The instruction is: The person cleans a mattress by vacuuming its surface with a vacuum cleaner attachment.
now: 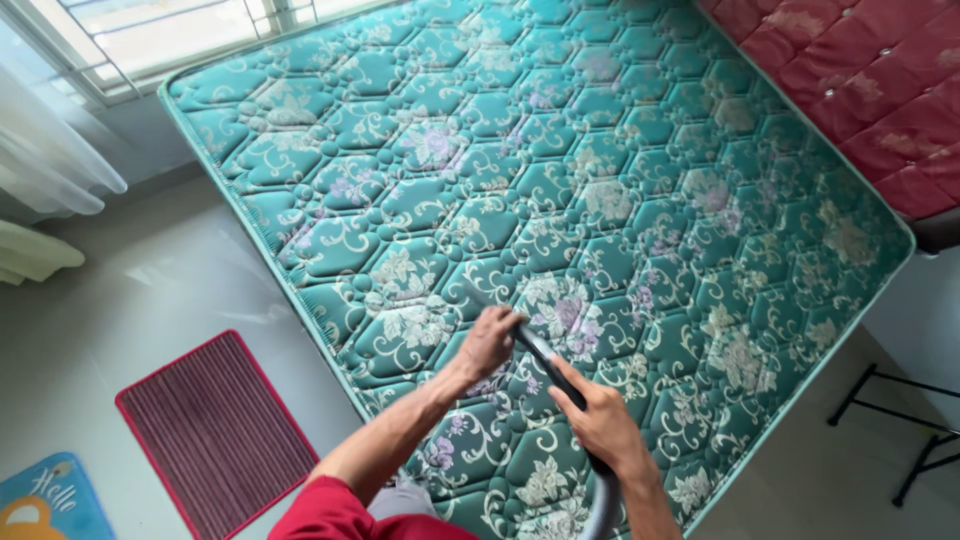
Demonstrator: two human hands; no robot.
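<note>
Gripping vacuum wand [548,362]: left hand [487,342], right hand [600,422], over mattress [620,180]

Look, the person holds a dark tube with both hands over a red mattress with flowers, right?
Not quite: the mattress is green, not red, as the head view shows. The red thing is a quilted panel at its far right corner. The rest holds: the left hand and right hand both grip the dark tube over the flowered mattress.
</note>
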